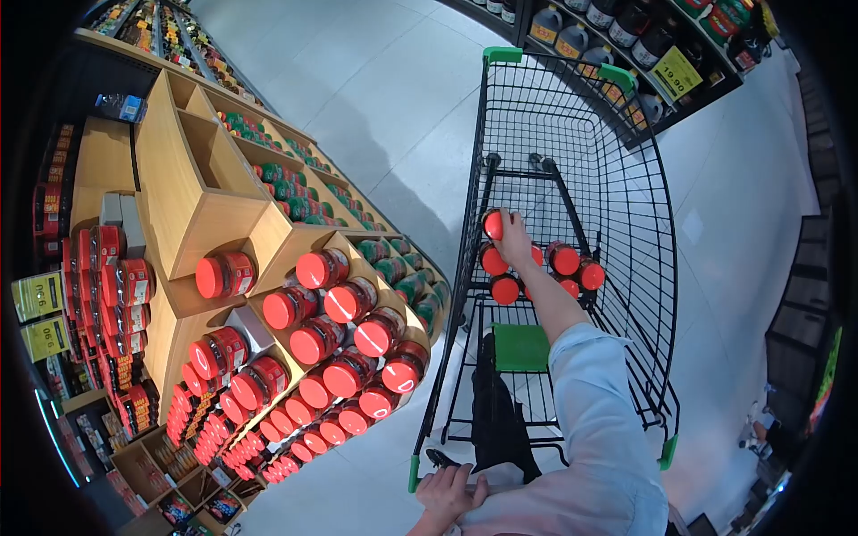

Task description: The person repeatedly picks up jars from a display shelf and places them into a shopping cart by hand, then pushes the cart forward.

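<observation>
By the left edge of the cart [521, 347], the right hand [513, 239] gripped a jar [493, 225], likely heavy and slippery, best held round its middle; the left hand's [447, 493] grip was unclear.

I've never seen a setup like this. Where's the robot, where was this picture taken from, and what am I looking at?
There is no robot here: these are a person's bare hands, seen by one camera worn on the head, looking forward and down. The right hand reaches into a shopping cart and holds a red-lidded jar. More red-lidded jars sit in the cart. The left hand is down by the cart's near end. Left of the cart, a wooden display stand carries many similar jars.
</observation>
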The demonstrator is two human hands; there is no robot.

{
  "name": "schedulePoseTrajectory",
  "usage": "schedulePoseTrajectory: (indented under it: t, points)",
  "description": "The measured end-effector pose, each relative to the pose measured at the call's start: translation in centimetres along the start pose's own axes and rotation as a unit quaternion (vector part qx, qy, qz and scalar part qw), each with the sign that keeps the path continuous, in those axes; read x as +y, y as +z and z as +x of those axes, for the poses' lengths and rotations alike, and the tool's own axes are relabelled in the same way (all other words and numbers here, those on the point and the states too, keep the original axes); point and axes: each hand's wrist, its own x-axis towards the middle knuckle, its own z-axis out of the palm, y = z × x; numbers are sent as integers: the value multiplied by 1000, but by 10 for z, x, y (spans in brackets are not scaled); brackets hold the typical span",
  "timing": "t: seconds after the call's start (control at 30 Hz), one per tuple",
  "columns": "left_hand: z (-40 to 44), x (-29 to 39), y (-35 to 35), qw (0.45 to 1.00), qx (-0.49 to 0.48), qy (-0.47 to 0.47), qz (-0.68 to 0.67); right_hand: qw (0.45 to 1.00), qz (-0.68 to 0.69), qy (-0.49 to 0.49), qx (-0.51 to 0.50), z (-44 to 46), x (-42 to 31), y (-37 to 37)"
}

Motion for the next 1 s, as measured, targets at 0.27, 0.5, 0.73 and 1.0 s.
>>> schedulePoseTrajectory:
  t: [0.27, 0.5, 0.73, 1.0]
  points:
    - [-3, 4, 0, 999, 10, -24, -45, 997, 64, -27, -25, -44, 42, -35]
    - [-16, -2, 7, 997, -5, -10, -72, 963, 243, 26, -110, -147, -1, -175]
    - [-23, -19, -19, 970, 3, 59, -235, 973, 170, -91, 129, -323, -146, -254]
    - [7, -197, -114, 946, 316, -31, -58, 955, 106, -82, 263, -463, -221, -188]
